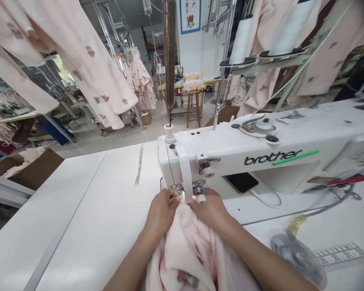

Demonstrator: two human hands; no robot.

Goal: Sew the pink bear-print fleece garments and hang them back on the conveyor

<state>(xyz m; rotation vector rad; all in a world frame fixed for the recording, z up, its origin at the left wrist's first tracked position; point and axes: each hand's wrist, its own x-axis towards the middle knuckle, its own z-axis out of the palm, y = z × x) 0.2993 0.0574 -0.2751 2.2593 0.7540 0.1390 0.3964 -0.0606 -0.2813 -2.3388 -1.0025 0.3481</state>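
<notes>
A white sewing machine (224,157) stands across the table. Pale pink fleece fabric (185,238) with brown printed patches runs from its needle area down toward me, bunched in folds. My left hand (164,208) is closed on the fabric edge just left of the presser foot (181,193), thumb and fingers pinched together. To the right of the needle, my right hand (210,206) holds the same fabric, its fingertips partly hidden behind the tension knob (200,198). A white strip (186,173) hangs down the machine's front to the needle area.
A phone (241,182) with a white cable lies under the machine arm. At right are a clear round container (297,258), a ruler (341,254) and red-handled scissors (356,180). Thread cones (241,40) stand above. Pink garments (87,60) hang at left; a cardboard box (33,169) sits beside the table.
</notes>
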